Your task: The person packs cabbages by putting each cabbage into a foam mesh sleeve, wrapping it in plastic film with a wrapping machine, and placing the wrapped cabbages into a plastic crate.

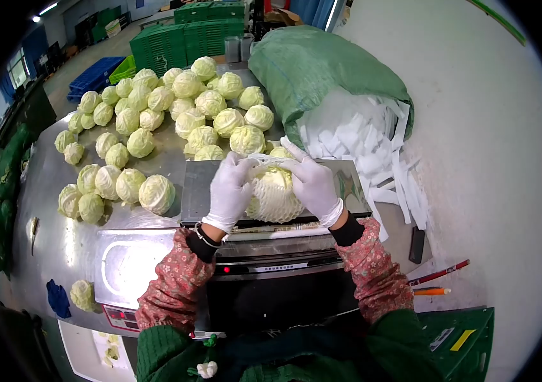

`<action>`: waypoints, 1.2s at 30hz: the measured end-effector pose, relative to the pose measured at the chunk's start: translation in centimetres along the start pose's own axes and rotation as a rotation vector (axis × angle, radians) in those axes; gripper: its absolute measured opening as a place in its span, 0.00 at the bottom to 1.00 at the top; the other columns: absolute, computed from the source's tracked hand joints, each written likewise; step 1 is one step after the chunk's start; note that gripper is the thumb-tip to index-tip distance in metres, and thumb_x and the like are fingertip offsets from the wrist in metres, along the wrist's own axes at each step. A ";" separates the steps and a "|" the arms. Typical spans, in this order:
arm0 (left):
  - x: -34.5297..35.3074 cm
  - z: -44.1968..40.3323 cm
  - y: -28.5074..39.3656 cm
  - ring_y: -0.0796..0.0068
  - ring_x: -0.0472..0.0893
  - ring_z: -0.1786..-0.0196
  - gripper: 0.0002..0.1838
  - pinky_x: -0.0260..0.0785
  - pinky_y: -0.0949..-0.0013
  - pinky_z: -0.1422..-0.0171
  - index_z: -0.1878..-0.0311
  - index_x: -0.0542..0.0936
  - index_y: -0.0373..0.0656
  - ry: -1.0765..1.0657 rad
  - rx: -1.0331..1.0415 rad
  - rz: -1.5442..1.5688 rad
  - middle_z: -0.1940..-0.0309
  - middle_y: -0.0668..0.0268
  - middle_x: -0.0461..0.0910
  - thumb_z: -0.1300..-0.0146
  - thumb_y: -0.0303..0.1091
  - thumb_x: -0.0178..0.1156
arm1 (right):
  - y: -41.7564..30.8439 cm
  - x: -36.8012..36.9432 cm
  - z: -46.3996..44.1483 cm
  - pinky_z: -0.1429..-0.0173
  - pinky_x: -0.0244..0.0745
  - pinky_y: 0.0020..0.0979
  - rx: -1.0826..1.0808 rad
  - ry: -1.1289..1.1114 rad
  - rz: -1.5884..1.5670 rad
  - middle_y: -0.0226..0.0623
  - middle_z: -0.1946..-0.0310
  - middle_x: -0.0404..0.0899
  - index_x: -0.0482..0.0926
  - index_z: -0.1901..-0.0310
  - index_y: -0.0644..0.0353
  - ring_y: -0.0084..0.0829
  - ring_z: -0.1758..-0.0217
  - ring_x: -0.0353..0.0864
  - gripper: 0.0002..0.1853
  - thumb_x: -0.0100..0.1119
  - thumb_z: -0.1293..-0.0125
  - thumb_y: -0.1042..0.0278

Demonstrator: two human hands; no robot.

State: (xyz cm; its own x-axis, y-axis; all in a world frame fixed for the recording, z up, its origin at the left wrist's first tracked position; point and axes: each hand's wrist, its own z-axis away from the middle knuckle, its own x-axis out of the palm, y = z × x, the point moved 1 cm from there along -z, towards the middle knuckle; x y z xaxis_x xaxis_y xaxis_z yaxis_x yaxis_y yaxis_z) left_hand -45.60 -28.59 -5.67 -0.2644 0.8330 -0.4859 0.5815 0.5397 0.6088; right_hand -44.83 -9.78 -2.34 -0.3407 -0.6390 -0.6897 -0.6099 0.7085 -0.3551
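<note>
A cabbage (275, 198) in a white foam net sits on the metal top of a wrapping machine (201, 184), between my hands. My left hand (231, 190), in a white glove, pinches the net's upper edge on the left side. On the right side my right hand (312, 181), also gloved, holds the same edge with thumb and bent fingers, its index finger pointing up. The cabbage's pale green top shows through the net's opening. Many bare cabbages (188, 124) lie just beyond the machine.
A scale (134, 261) stands at the left, with a single cabbage (82, 295) and a blue cloth (58, 298) beside it. White foam nets (363, 140) spill from a green sack (315, 70) at the right. A black object (417, 245) and pens lie at the right edge.
</note>
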 end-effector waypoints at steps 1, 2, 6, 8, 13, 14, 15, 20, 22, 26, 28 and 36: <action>0.7 0.1 -0.1 0.54 0.76 0.56 0.11 0.70 0.61 0.53 0.56 0.79 0.40 0.019 -0.049 0.067 0.62 0.55 0.72 0.43 0.24 0.54 | 0.1 0.2 -0.1 0.54 0.79 0.32 0.086 -0.053 0.034 0.34 0.44 0.80 0.84 0.62 0.52 0.38 0.55 0.83 0.12 0.55 0.45 0.76; 1.2 0.1 -0.3 0.53 0.75 0.56 0.11 0.70 0.59 0.52 0.55 0.78 0.40 0.038 -0.096 0.133 0.61 0.54 0.72 0.42 0.25 0.54 | 0.1 0.3 -0.2 0.54 0.79 0.32 0.081 -0.055 0.034 0.34 0.44 0.80 0.84 0.62 0.52 0.38 0.55 0.83 0.12 0.55 0.45 0.76; 1.2 0.8 0.3 0.51 0.74 0.54 0.13 0.69 0.57 0.49 0.54 0.75 0.36 -0.002 -0.115 0.118 0.60 0.53 0.71 0.42 0.29 0.55 | 0.6 0.2 -0.9 0.51 0.78 0.37 0.164 -0.107 0.021 0.33 0.50 0.82 0.85 0.63 0.52 0.40 0.55 0.83 0.09 0.56 0.42 0.68; 1.2 0.9 0.4 0.52 0.74 0.53 0.14 0.69 0.57 0.49 0.53 0.74 0.35 -0.007 -0.074 0.114 0.60 0.53 0.71 0.43 0.29 0.56 | 0.6 -0.1 -1.3 0.50 0.77 0.38 0.212 -0.197 0.087 0.34 0.52 0.83 0.84 0.63 0.52 0.40 0.55 0.82 0.08 0.56 0.41 0.67; 1.0 1.1 0.3 0.52 0.73 0.52 0.15 0.69 0.57 0.48 0.53 0.74 0.36 -0.017 -0.100 0.135 0.59 0.54 0.71 0.44 0.29 0.56 | 0.2 -0.5 -2.5 0.52 0.76 0.40 0.007 -0.265 -0.049 0.36 0.61 0.83 0.83 0.63 0.52 0.41 0.56 0.82 0.08 0.57 0.41 0.63; 0.9 1.1 0.2 0.52 0.73 0.52 0.15 0.69 0.57 0.48 0.53 0.74 0.36 -0.014 -0.100 0.136 0.59 0.54 0.71 0.44 0.29 0.56 | 0.3 -0.7 -2.8 0.52 0.76 0.40 0.004 -0.267 -0.048 0.36 0.61 0.83 0.83 0.63 0.52 0.41 0.56 0.82 0.08 0.57 0.41 0.63; 0.8 1.1 0.1 0.52 0.73 0.52 0.14 0.69 0.57 0.48 0.54 0.74 0.37 -0.019 -0.090 0.140 0.59 0.54 0.71 0.44 0.30 0.57 | 0.2 -0.9 -3.1 0.53 0.76 0.41 -0.040 -0.345 0.025 0.36 0.63 0.82 0.82 0.64 0.53 0.41 0.57 0.82 0.07 0.57 0.41 0.64; 0.9 1.0 -0.4 0.51 0.73 0.52 0.14 0.69 0.57 0.49 0.55 0.75 0.38 -0.025 -0.063 0.131 0.59 0.54 0.70 0.44 0.31 0.58 | -0.6 -0.5 -4.8 0.56 0.75 0.41 -0.093 -0.542 0.269 0.39 0.67 0.82 0.80 0.67 0.56 0.44 0.61 0.81 0.06 0.57 0.40 0.64; 0.9 0.9 -0.6 0.51 0.73 0.52 0.13 0.70 0.56 0.49 0.56 0.75 0.38 -0.057 -0.076 0.127 0.58 0.54 0.70 0.45 0.31 0.58 | -0.9 0.1 -5.3 0.60 0.76 0.42 -0.219 -0.542 0.341 0.44 0.71 0.81 0.79 0.70 0.61 0.46 0.64 0.82 0.07 0.55 0.41 0.68; 0.9 0.9 -0.8 0.55 0.75 0.53 0.19 0.69 0.61 0.47 0.48 0.76 0.37 -0.092 -0.106 0.071 0.58 0.56 0.71 0.43 0.30 0.57 | -1.7 0.5 -6.3 0.61 0.78 0.43 -0.290 -0.672 0.473 0.47 0.70 0.82 0.82 0.71 0.61 0.46 0.63 0.83 0.06 0.56 0.45 0.72; 1.0 1.0 -0.8 0.56 0.76 0.53 0.19 0.70 0.61 0.47 0.47 0.77 0.38 -0.058 -0.069 0.053 0.58 0.56 0.71 0.44 0.31 0.57 | -2.3 0.6 -6.5 0.61 0.78 0.43 -0.322 -0.694 0.542 0.49 0.71 0.81 0.81 0.73 0.62 0.45 0.63 0.84 0.05 0.57 0.47 0.72; -0.1 1.4 -0.9 0.53 0.75 0.50 0.18 0.70 0.59 0.46 0.50 0.78 0.40 -0.060 -0.125 0.162 0.56 0.54 0.73 0.45 0.32 0.59 | 0.7 -1.4 -4.9 0.56 0.76 0.36 0.059 -0.428 0.055 0.40 0.60 0.82 0.78 0.69 0.60 0.43 0.60 0.81 0.06 0.58 0.42 0.67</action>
State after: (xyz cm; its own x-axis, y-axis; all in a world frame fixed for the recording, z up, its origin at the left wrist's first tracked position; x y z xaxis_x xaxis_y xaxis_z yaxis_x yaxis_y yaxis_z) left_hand -45.05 -29.37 -7.07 -0.1265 0.9034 -0.4098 0.5113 0.4134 0.7534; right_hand -48.29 -9.82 1.48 -0.0364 -0.4271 -0.9035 -0.5527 0.7618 -0.3379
